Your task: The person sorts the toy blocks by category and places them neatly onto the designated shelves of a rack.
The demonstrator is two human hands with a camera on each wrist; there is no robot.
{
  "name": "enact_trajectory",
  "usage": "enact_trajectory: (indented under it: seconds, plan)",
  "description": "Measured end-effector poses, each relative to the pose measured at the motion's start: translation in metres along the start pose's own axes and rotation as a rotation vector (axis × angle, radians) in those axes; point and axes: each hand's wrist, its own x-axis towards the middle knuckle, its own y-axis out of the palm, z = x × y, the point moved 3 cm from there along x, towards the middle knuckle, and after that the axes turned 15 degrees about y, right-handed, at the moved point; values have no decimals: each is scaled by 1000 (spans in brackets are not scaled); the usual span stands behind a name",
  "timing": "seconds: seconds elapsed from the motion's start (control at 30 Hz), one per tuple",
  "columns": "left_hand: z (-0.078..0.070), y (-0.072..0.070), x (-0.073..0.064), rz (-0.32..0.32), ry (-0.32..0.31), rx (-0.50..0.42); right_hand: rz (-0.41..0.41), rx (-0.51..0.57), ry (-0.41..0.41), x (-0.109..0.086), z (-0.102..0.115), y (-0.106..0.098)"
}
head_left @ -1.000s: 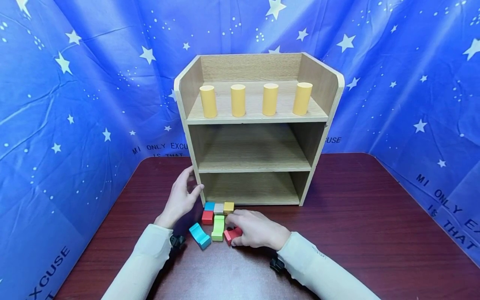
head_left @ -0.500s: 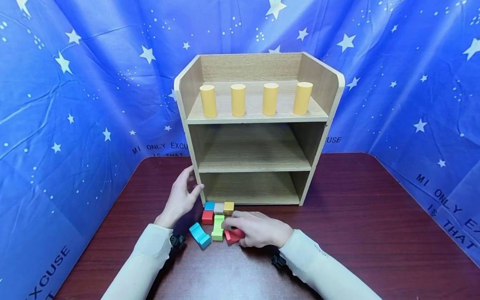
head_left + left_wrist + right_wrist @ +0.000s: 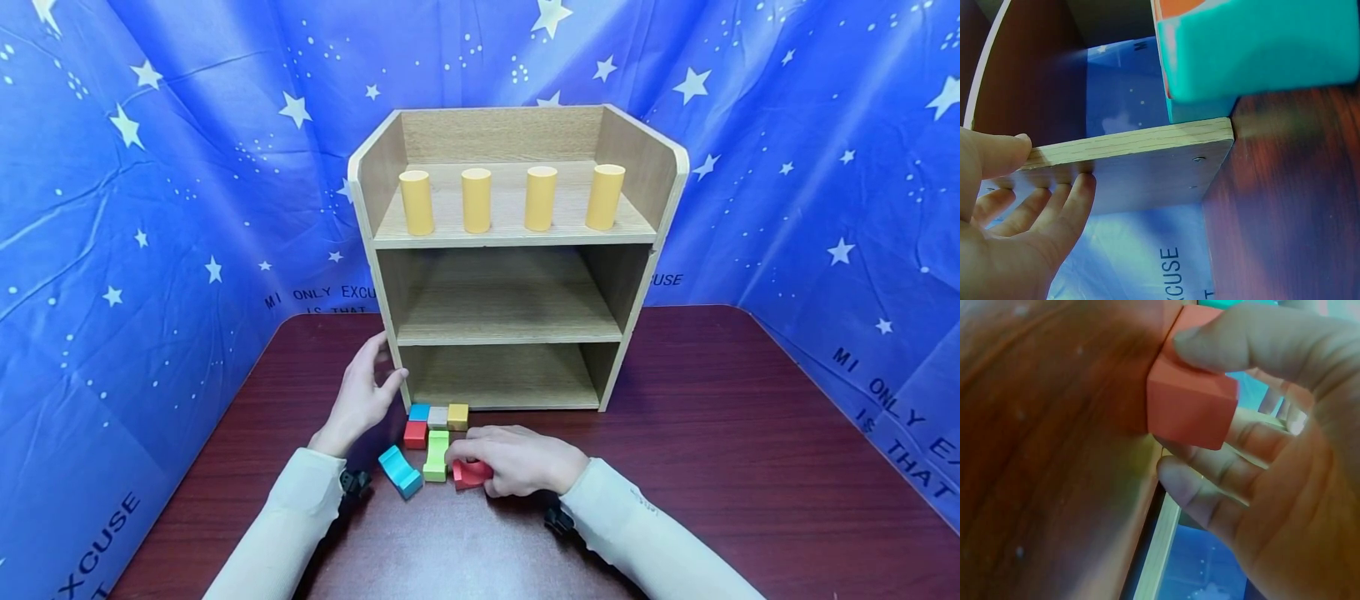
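Note:
My left hand point(image 3: 358, 406) steadies the wooden shelf unit point(image 3: 508, 335) by its left side panel. In the left wrist view the thumb lies on the panel's front edge, with the other fingers against its outer face. With my right hand point(image 3: 522, 461) I pinch a red block with a curved hollow point(image 3: 469, 475), low at the table in front of the shelf. The right wrist view shows the thumb on the red block point(image 3: 1191, 411) and fingers on its far side. Just left of it lie a green curved block point(image 3: 437, 457) and a tilted turquoise curved block point(image 3: 401, 472).
Small cubes sit against the shelf's front foot: blue point(image 3: 419, 412), whitish point(image 3: 438, 417) and yellow point(image 3: 457, 416), with a red cube point(image 3: 415, 434) before the blue one. Several yellow cylinders point(image 3: 477, 201) stand in a row on the top shelf. A starry blue curtain point(image 3: 187, 208) surrounds the table point(image 3: 712, 400).
My right hand has shifted slightly right, and the red block has turned straighter and moved a little away from the green one. The left hand has stayed put.

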Motion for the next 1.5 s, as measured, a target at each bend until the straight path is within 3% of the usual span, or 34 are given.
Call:
enact_trajectory:
  seconds: [0.67,0.87,1.5]
  plan:
    - [-1,-1,-1,7,-6,1,-29,32,-41,2,1,3]
    - [0,-1,-2,8,-5,4,-38,31,-14,1,1,-3]
    - [-1,-1,0,7,-5,4,-168,29,30,2,-3,-59]
